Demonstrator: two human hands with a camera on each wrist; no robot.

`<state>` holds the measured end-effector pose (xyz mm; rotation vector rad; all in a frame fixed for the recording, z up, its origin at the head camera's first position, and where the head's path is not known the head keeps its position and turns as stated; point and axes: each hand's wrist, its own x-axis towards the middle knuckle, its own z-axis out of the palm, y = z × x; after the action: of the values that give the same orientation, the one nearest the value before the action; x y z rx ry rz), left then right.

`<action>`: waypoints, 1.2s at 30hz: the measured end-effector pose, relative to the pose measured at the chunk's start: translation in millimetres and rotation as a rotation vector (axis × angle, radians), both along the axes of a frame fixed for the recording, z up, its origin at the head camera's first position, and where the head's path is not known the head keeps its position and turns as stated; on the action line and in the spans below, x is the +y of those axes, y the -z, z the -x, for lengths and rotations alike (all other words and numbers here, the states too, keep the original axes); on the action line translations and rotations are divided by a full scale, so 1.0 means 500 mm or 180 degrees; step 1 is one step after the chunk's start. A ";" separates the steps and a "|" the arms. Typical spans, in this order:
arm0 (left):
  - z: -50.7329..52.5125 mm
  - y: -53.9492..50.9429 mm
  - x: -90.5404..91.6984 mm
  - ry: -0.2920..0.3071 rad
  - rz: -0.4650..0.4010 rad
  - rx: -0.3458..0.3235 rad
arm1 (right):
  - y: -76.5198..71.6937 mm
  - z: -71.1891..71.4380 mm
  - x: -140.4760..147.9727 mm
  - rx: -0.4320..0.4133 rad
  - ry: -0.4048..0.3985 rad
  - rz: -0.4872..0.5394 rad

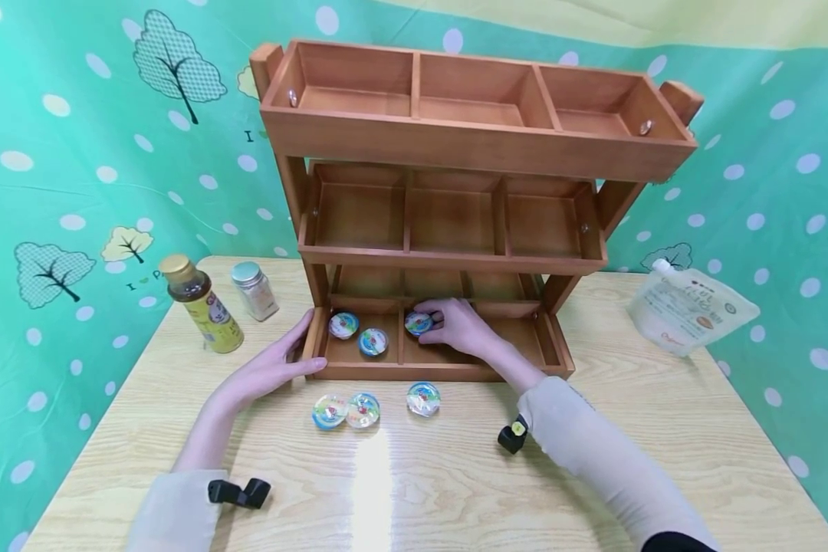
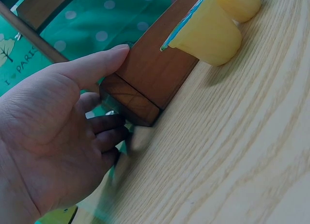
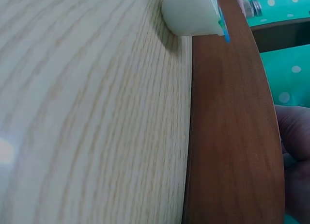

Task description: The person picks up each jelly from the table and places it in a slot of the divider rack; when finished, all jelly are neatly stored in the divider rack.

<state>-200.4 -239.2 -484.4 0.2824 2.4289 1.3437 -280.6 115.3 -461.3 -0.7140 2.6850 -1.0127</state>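
Note:
A brown wooden three-tier rack [image 1: 476, 146] stands on the table, each tier split into three compartments. My right hand [image 1: 458, 330] pinches a jelly cup [image 1: 418, 323] with a blue printed lid inside the bottom tier's middle compartment. In the right wrist view the rack's front board [image 3: 232, 132] hides most of that hand [image 3: 296, 136]. My left hand [image 1: 283, 362] grips the bottom tier's left end, thumb at the front corner [image 2: 140, 95] and fingers round the side. Two jelly cups [image 1: 343, 325] sit in the bottom left compartment. Three more jelly cups [image 1: 423, 399] stand on the table before the rack.
Left of the rack are a yellow-labelled bottle [image 1: 207, 307] with a gold cap and a small jar [image 1: 255, 291] with a teal lid. A white spouted pouch [image 1: 686, 310] stands at the right. Behind hangs a green dotted cloth [image 1: 96, 192]. The wooden table [image 1: 455, 483] extends toward me.

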 end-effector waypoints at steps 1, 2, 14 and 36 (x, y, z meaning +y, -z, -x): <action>-0.001 0.000 0.000 0.0000 0.0000 0.0008 | 0.000 -0.001 0.001 0.0007 0.0000 -0.0008; -0.001 0.000 0.000 0.0005 -0.0001 0.0013 | -0.001 -0.004 0.002 0.0001 0.0004 -0.0011; 0.003 0.005 0.002 0.0018 0.0030 0.0015 | -0.005 -0.082 0.041 0.0699 0.0440 0.0327; 0.003 0.002 -0.001 0.0029 0.0146 0.0034 | -0.029 -0.147 0.068 0.0525 0.0173 0.0836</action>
<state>-201.7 -239.9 -485.2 0.2893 2.4608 1.2840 -207.1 149.2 -446.7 -0.8075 2.7516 -1.3964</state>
